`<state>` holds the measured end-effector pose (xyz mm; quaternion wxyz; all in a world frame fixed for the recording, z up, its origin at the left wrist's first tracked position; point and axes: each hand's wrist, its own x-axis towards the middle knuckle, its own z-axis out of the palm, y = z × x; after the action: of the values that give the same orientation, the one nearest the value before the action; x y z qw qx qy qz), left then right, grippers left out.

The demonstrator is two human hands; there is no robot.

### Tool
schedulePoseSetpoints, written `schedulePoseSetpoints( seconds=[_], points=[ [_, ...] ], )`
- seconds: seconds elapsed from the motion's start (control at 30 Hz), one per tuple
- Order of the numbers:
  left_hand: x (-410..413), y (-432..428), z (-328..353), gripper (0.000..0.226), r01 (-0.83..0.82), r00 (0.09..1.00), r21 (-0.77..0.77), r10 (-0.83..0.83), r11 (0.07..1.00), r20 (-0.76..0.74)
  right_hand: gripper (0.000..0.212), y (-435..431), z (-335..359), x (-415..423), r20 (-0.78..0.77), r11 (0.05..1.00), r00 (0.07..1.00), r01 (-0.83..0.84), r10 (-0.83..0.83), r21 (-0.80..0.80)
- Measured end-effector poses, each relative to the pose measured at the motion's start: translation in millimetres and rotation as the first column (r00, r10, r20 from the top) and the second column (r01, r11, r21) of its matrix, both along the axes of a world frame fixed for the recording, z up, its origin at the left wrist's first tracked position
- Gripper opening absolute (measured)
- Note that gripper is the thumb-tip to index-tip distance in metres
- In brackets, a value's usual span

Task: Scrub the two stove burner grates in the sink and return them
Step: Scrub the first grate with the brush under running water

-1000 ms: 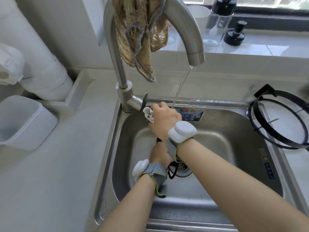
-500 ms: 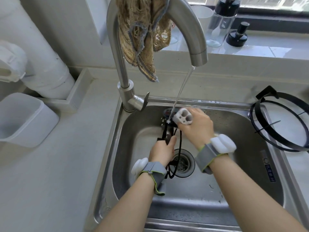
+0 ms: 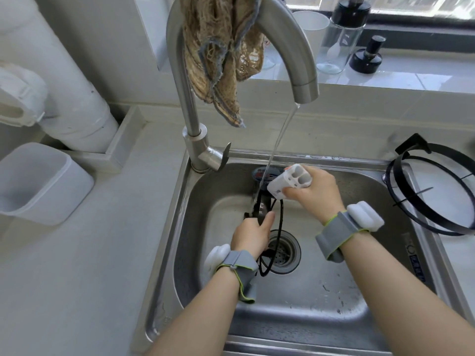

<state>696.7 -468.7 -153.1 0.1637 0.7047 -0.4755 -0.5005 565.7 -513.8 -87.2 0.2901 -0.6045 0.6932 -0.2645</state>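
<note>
Over the steel sink (image 3: 385, 312), my left hand (image 3: 253, 235) grips a black burner grate (image 3: 279, 222) held on edge above the drain. Water from the tap (image 3: 303, 80) falls on its top. My right hand (image 3: 318, 194) holds a white scrubber (image 3: 290, 182) against the grate's upper part. The second black grate (image 3: 434, 194) lies on the counter to the right of the sink, partly over its rim.
A worn brown cloth (image 3: 221, 60) hangs over the tap's neck. The tap lever (image 3: 226, 156) sticks out at the sink's back left. A white bin (image 3: 38, 183) stands on the left counter beside a white pipe (image 3: 59, 86). Bottles and a cup (image 3: 311, 21) line the window sill.
My right hand came away from the tap lever and moved right and down with the scrubber onto the grate. The left hand raised the grate slightly under the stream.
</note>
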Motion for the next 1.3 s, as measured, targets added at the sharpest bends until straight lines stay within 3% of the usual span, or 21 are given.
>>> schedulePoseSetpoints(
  seconds=[0.07,0.1,0.13,0.17,0.23,0.3,0.37,0.43,0.5,0.53,0.57,0.67,0.73,0.87,0.93,1.03,1.17,1.3],
  points=[
    [-0.2,1.6,-0.7,0.057,-0.014,1.0,0.002,0.014,1.0,-0.025,0.024,-2.5,-0.8,-6.9,0.085,0.994,0.99,0.111,-0.111,0.002],
    [-0.7,2.1,-1.4,0.055,-0.039,0.997,0.018,0.04,0.999,-0.065,0.019,-3.6,-2.4,-10.9,0.223,0.976,0.95,0.219,-0.218,0.023],
    [0.0,3.3,-3.2,0.053,-0.063,0.991,0.043,0.068,0.997,-0.113,0.017,-3.4,-4.9,-14.2,0.427,0.937,0.837,0.335,-0.342,0.095],
    [1.2,3.1,-3.6,0.049,-0.08,0.982,0.075,0.092,0.994,-0.163,0.015,-3.4,-7.0,-16.6,0.617,0.88,0.637,0.414,-0.463,0.233],
    [5.7,0.7,-5.7,0.034,-0.066,0.971,0.12,0.091,0.991,-0.22,0.011,-2.0,-16.7,-19.7,0.748,0.767,0.231,0.373,-0.622,0.522],
    [11.3,-6.9,-4.6,0.042,-0.058,0.978,0.141,0.085,0.988,-0.19,0.02,-1.3,-29.5,-17.3,0.72,0.702,0.033,0.258,-0.693,0.664],
    [12.6,-17.7,3.2,0.062,-0.117,0.953,0.171,0.159,0.978,-0.258,0.032,-1.0,-37.1,-7.9,0.685,0.673,-0.045,0.156,-0.727,0.723],
    [11.6,-28.3,16.2,0.053,-0.229,0.844,0.296,0.341,0.927,-0.415,0.038,-2.0,-39.2,1.1,0.669,0.665,-0.09,0.072,-0.738,0.743],
    [13.5,-37.5,27.1,0.035,-0.32,0.631,0.511,0.582,0.798,-0.512,0.041,-1.7,-41.1,3.7,0.667,0.67,-0.125,0.024,-0.735,0.742],
    [16.2,-41.6,29.9,0.043,-0.332,0.539,0.594,0.664,0.733,-0.518,0.041,-0.7,-42.3,3.3,0.672,0.675,-0.113,0.007,-0.732,0.737],
    [18.3,-45.1,28.8,0.052,-0.324,0.501,0.634,0.696,0.702,-0.515,0.041,1.0,-43.8,2.9,0.679,0.682,-0.088,-0.009,-0.729,0.731],
    [18.7,-48.8,31.9,0.06,-0.287,0.594,0.597,0.628,0.749,-0.503,0.038,9.9,-47.7,0.5,0.712,0.713,-0.032,-0.04,-0.701,0.7],
    [17.4,-48.5,37.0,0.053,-0.29,0.646,0.533,0.573,0.795,-0.504,0.036,15.0,-48.4,-3.4,0.745,0.745,-0.012,-0.052,-0.667,0.665],
    [23.4,-40.1,44.0,0.043,-0.236,0.666,0.494,0.509,0.837,-0.545,0.04,24.8,-47.0,-18.6,0.804,0.8,0.015,-0.096,-0.594,0.592],
    [25.9,-31.0,42.7,0.038,-0.188,0.707,0.481,0.458,0.857,-0.539,0.046,31.6,-47.2,-24.9,0.813,0.807,0.061,-0.104,-0.579,0.582],
    [28.4,-13.7,39.5,0.025,-0.163,0.759,0.441,0.398,0.882,-0.515,0.04,42.5,-48.2,-29.4,0.815,0.809,0.059,-0.097,-0.577,0.58],
    [26.8,5.1,29.2,0.014,-0.133,0.86,0.351,0.284,0.927,-0.424,0.031,46.6,-46.6,-31.5,0.763,0.766,0.059,0.041,-0.643,0.642],
    [16.9,7.1,28.3,0.006,-0.107,0.856,0.293,0.238,0.95,-0.46,0.022,41.0,-45.7,-32.8,0.772,0.761,0.043,0.216,-0.634,0.612]
  ],
)
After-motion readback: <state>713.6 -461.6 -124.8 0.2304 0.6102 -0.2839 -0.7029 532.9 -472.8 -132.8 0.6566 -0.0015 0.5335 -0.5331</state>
